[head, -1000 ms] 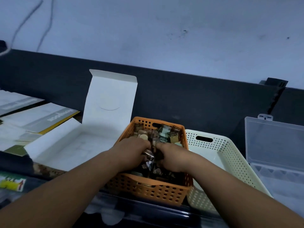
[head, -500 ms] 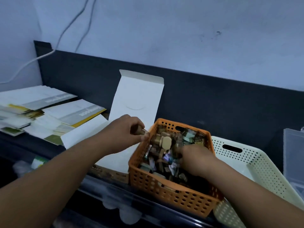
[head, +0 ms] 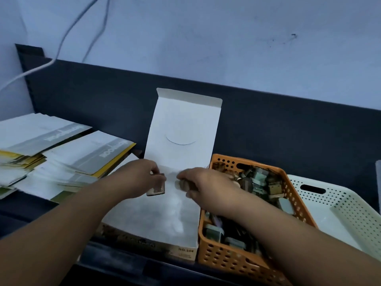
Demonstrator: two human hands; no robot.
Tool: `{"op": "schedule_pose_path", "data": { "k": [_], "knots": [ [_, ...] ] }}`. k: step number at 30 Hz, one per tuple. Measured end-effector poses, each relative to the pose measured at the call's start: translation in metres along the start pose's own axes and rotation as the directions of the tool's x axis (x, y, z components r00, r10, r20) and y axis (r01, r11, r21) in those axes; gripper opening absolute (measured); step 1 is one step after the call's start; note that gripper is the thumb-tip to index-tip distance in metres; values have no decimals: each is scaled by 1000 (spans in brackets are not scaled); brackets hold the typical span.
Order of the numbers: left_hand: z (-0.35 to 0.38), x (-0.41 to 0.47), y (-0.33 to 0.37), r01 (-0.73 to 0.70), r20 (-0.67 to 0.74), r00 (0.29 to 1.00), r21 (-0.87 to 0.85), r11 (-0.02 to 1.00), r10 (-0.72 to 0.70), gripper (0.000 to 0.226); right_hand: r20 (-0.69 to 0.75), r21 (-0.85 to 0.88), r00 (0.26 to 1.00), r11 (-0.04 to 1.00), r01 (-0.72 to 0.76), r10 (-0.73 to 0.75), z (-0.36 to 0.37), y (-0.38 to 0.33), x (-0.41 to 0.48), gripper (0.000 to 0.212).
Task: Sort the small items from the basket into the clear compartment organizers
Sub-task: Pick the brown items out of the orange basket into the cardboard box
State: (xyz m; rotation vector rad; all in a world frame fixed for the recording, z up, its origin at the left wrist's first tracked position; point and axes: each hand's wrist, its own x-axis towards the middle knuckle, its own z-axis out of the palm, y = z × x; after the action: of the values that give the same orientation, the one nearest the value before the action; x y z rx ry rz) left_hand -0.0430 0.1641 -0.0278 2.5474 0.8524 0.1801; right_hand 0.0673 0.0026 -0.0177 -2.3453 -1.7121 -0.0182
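Left hand pinches a flat tan piece over the white box; right hand, fingers curled round another small piece, hovers just beside it. Bare box floor lies below; orange basket of small items abuts the box's right edge

The orange perforated basket stands heaped with small mixed items. Beside it, the left hand pinches a flat brownish piece, the right hand a blurred pale piece.
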Motion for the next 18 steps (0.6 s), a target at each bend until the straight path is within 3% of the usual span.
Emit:
{"op": "schedule_pose_path", "data": {
  "k": [3,5,7,11,15,18],
  "knots": [
    [10,8,-4,-15,57,998,75,997,11,35,-5,53,999,998,-46,47,-6,8,-5,46],
    [13,10,0,-43,42,998,98,994,39,48,-67,137,991,985,-109,119,-22,22,-17,44],
    [13,11,11,-101,-6,995,135,986,102,51,-83,106,974,974,-202,211,-37,40,-37,40],
    [15,11,50,-263,-38,964,32,964,264,46,58,-26,935,936,-350,351,-44,70,-71,38],
    [28,8,91,-401,43,912,-104,910,407,44,284,-32,873,914,-405,397,-30,80,-85,48],
    [42,12,117,-451,120,882,-63,890,456,45,330,24,867,915,-403,374,-20,82,-87,54]
  ]
}}
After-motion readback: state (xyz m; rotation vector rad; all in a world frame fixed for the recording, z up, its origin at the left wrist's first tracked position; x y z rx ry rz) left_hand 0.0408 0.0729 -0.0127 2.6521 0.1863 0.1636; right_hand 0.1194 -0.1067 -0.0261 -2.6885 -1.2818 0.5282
